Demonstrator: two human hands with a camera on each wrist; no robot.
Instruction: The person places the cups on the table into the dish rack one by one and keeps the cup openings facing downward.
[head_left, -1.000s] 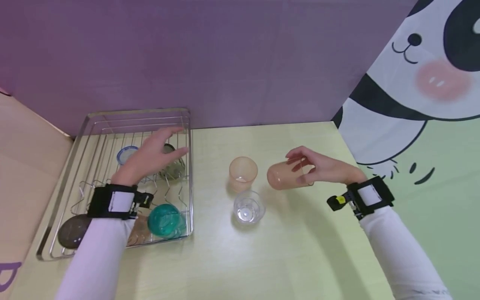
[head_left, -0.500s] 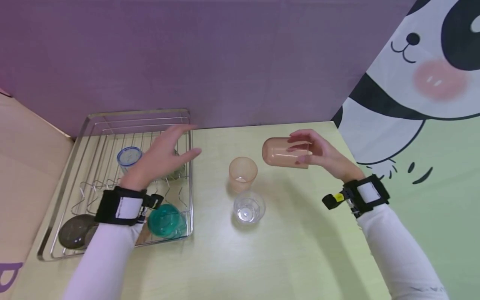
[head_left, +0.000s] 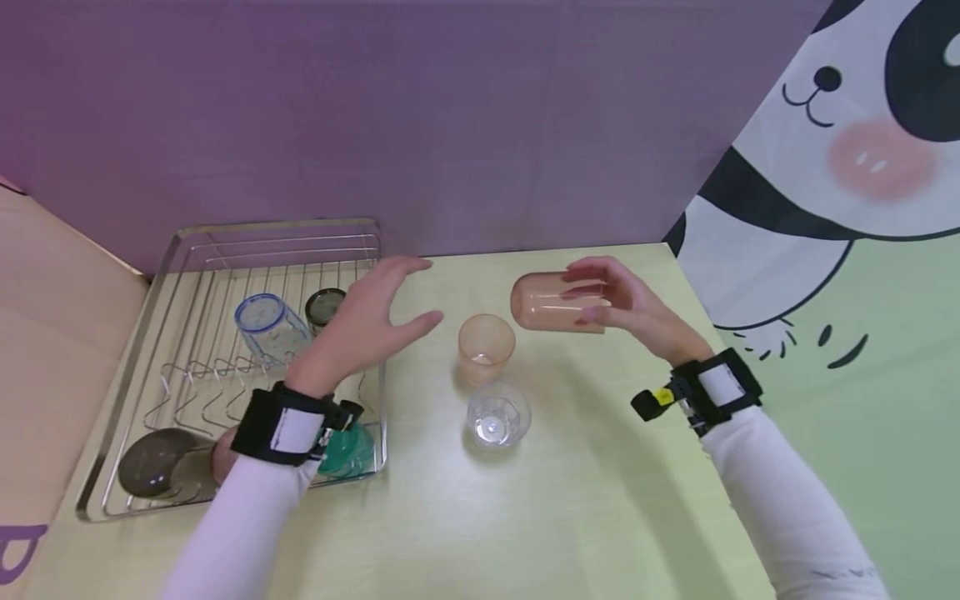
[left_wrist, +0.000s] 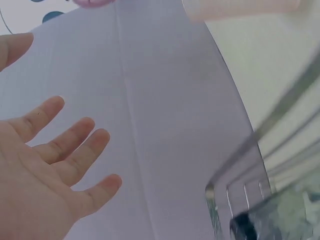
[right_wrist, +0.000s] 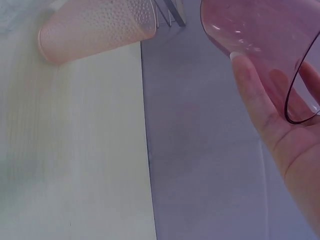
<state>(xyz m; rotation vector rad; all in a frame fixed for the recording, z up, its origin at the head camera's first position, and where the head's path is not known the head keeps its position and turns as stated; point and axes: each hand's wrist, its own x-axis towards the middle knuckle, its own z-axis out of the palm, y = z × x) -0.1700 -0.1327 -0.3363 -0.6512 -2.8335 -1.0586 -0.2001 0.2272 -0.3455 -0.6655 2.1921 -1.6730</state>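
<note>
My right hand [head_left: 630, 304] grips a pinkish-amber glass [head_left: 542, 302] near its mouth. The glass lies on its side in the air, base pointing left; the right wrist view shows its dark rim by the palm. With fingers and thumb spread, my left hand [head_left: 367, 321] is raised over the right side of the wire dish rack [head_left: 277, 223], holding nothing. Between the hands, a peach textured cup [head_left: 486, 342] stands upright on the table, and just in front of it is a clear glass [head_left: 498, 421].
In the rack sit a blue-rimmed glass [head_left: 273, 325], a dark glass [head_left: 325, 308], a smoky grey glass [head_left: 157, 462] and a teal glass [head_left: 348, 454], the last partly hidden by the left wrist. A purple wall covering [head_left: 480, 125] borders the table's back edge.
My left hand has moved right across the rack toward the table's middle, uncovering the blue-rimmed and dark glasses. The right hand has raised the pinkish-amber glass and carried it slightly left.
</note>
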